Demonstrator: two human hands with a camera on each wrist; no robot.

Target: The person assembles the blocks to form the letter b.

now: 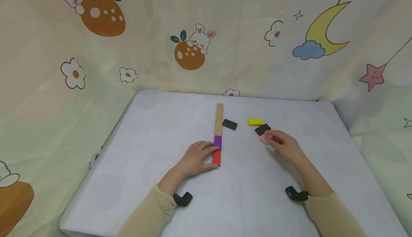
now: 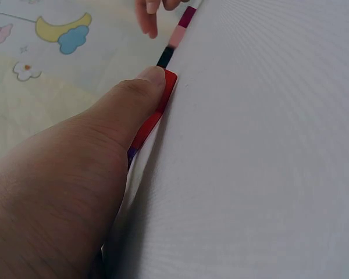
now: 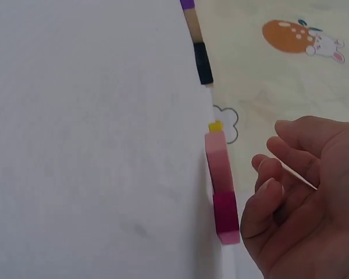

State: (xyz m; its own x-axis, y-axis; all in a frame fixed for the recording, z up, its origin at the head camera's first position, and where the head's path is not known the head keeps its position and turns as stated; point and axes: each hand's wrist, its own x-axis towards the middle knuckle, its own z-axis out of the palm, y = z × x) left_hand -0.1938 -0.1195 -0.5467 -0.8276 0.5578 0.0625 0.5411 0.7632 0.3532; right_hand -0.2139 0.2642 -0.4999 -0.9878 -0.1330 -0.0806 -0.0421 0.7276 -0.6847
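My left hand (image 1: pixel 194 158) holds a red block (image 1: pixel 216 158) at the near end of a straight row. Its thumb presses against the near end of this block, while the index fingertip lies where red meets a purple block (image 1: pixel 217 141). Two plain wooden blocks (image 1: pixel 219 122) continue the row away from me. My right hand (image 1: pixel 286 147) hovers with loosely bent fingers right by a pink block (image 1: pixel 263 140). In the right wrist view a gap shows between those fingers and the pink block, beside which sits a magenta block (image 3: pixel 225 210), hidden in the head view.
One dark block (image 1: pixel 230 124) lies at a slant right of the row. Another dark block (image 1: pixel 262 129) stands between the pink block and a yellow block (image 1: pixel 255 122). A white cloth covers the table (image 1: pixel 135 129), and a printed curtain (image 1: pixel 238 51) hangs behind it.
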